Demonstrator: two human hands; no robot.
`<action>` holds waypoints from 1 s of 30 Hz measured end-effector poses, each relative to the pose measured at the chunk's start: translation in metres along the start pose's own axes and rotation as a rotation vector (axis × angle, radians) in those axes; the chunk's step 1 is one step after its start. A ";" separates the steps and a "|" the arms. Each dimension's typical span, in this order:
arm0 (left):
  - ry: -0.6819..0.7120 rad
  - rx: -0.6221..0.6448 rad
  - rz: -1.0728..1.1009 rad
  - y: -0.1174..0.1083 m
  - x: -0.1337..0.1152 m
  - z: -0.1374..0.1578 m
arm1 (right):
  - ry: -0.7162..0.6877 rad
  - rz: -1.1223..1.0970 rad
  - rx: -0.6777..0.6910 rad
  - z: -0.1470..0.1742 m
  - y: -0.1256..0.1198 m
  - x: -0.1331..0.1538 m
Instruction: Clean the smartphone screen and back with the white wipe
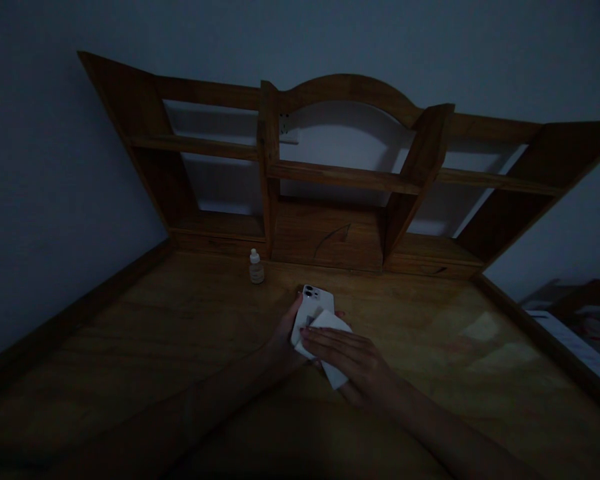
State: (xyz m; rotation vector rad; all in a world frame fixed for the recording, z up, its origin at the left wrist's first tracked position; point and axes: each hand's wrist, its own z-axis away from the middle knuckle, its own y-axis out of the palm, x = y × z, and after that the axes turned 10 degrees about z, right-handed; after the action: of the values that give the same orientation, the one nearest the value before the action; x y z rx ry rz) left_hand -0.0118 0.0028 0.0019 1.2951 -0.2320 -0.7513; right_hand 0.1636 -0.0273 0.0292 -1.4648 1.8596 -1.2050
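A white smartphone point(324, 299) with its camera side facing up is held over the wooden desk. My left hand point(285, 340) is closed around it from the left and below, with fingertips showing at its right edge. My right hand point(350, 360) presses a white tissue point(334, 322) onto the phone's back, fingers together over it. One corner of the tissue hangs below the right hand. The phone's lower part is hidden by tissue and fingers. Beyond the phone, to the left, a small dropper bottle point(256, 270) with a white cap stands upright on the desk.
The wooden desk point(180, 320) carries a shelf unit point(340, 177) along its back against the wall. A power socket point(289, 135) shows through the middle opening. Raised wooden edges run along both sides. At the far right lie a white object point(580, 343) and dark, unclear items.
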 end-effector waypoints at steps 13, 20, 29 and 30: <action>0.189 -0.005 0.091 0.007 -0.003 -0.001 | 0.129 0.089 -0.317 -0.001 0.013 -0.003; 0.223 0.027 0.089 0.010 -0.002 0.000 | 0.129 0.096 -0.357 -0.003 0.013 -0.002; 0.232 -0.032 0.087 0.017 -0.001 0.004 | 0.089 0.140 -0.332 -0.004 0.010 -0.002; 0.239 -0.044 0.089 0.017 -0.002 0.003 | 0.083 0.145 -0.321 -0.003 0.009 -0.002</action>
State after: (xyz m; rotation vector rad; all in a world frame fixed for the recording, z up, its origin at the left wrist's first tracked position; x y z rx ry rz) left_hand -0.0086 0.0026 0.0190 1.3113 -0.0791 -0.5179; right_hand 0.1568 -0.0240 0.0226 -1.4259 2.2570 -0.9439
